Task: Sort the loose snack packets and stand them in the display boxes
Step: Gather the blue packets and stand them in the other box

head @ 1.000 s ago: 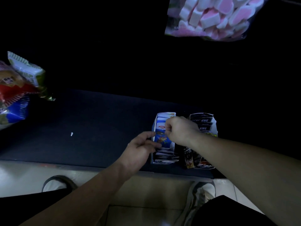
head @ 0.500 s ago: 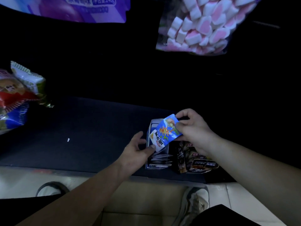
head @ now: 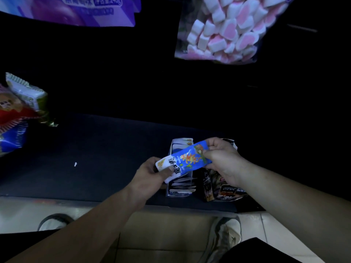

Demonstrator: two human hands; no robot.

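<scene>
A blue and white snack packet [head: 187,160] is held flat, lying crosswise above the blue display box [head: 179,192]. My left hand [head: 152,173] pinches its white lower-left end, thumb on top. My right hand [head: 222,160] pinches its blue upper-right end. The blue box stands on the dark shelf [head: 95,158] and holds several upright packets of the same kind. Right beside it stands a black display box [head: 222,190] with dark packets, partly hidden under my right hand.
A pile of larger snack bags [head: 17,114] lies at the shelf's left end. A bag of pink and white marshmallows [head: 226,29] and a purple bag [head: 76,10] hang above. The shelf's front edge runs just behind my forearms; my shoes [head: 226,236] show on the floor below.
The blue packet came up out of the blue box and now lies flatter, gripped at both ends. My left hand moved from the box's side to the packet's lower end.
</scene>
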